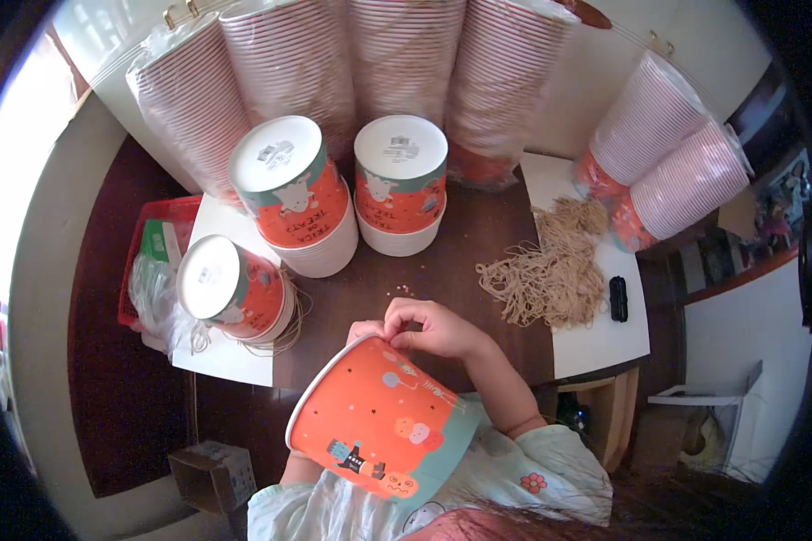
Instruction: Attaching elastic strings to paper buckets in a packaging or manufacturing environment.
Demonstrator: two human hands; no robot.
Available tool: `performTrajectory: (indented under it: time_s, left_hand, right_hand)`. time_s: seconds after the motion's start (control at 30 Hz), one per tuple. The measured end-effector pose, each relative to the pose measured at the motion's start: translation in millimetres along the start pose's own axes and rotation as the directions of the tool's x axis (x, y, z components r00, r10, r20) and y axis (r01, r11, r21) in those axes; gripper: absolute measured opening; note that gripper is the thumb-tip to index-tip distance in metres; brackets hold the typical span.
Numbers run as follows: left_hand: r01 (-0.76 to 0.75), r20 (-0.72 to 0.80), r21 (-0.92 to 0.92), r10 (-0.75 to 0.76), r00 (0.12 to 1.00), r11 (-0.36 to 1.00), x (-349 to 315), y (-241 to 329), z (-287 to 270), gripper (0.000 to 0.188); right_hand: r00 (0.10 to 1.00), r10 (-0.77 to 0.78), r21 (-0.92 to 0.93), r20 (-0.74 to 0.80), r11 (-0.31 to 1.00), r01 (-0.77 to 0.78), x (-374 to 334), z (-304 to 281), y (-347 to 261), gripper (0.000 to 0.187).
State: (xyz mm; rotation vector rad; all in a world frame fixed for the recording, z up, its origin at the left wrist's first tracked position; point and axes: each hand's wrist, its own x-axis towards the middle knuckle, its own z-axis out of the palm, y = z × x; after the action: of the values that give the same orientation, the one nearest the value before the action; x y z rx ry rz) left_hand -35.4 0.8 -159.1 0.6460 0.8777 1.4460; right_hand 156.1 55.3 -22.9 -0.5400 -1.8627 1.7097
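Observation:
A big orange paper bucket (pixel 370 406) with a white rim and teal base lies tilted against my body, its mouth turned to the upper left. My left hand (pixel 364 330) shows only in part at the top of the rim; the bucket hides the rest of it, and its fingers are closed there. Right beside it, my right hand (pixel 429 329) pinches at the bucket's wall just under the rim. Whatever lies between its fingertips is too small to make out. Left of the bucket, an upside-down stack of similar buckets (pixel 260 298) has loose string (pixel 296 316) around it.
Two more upside-down bucket stacks (pixel 311 216) (pixel 397 212) stand farther back. Tall plastic-wrapped stacks (pixel 406 63) line the wall. Beige strings (pixel 555 270) lie heaped on the right, near a small black object (pixel 618 299). A red crate (pixel 135 279) is at left, a cardboard box (pixel 212 473) below.

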Motion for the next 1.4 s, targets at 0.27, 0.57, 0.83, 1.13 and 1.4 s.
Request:
performTrajectory:
  time_s: [0.27, 0.57, 0.83, 1.13, 1.4]
  left_hand:
    - [0.011, 0.057, 0.005, -0.011, 0.998, 1.0, 3.9, -1.0, 0.0, 0.009]
    - [0.011, 0.097, 0.009, -0.012, 0.995, 1.0, 1.9, 1.0, 1.3, 0.009]
    - [0.016, 0.139, 0.011, -0.017, 0.99, 1.0, 3.5, 0.3, 3.4, 0.009]
    - [0.073, -0.055, 0.214, -0.063, 0.997, 0.974, -17.1, 66.0, 35.1, 0.006]
    - [0.015, -0.073, 0.647, 0.042, 0.996, 0.763, -26.2, 64.9, 43.7, 0.008]
  right_hand:
    - [0.999, 0.021, 0.153, -0.028, 0.988, -0.017, 0.2, 5.1, 4.0, 0.008]
    - [0.998, -0.044, 0.133, 0.038, 0.99, 0.039, -1.5, -2.5, 12.0, 0.009]
    - [0.949, -0.051, -0.312, -0.312, 0.949, -0.051, -13.6, -19.0, 32.1, 0.01]
    - [0.591, -0.148, -0.593, -0.793, 0.41, -0.693, -113.6, -90.1, 79.8, 0.014]
    - [0.549, -0.225, -0.578, -0.805, 0.088, -0.811, -143.5, -88.9, 111.6, 0.016]
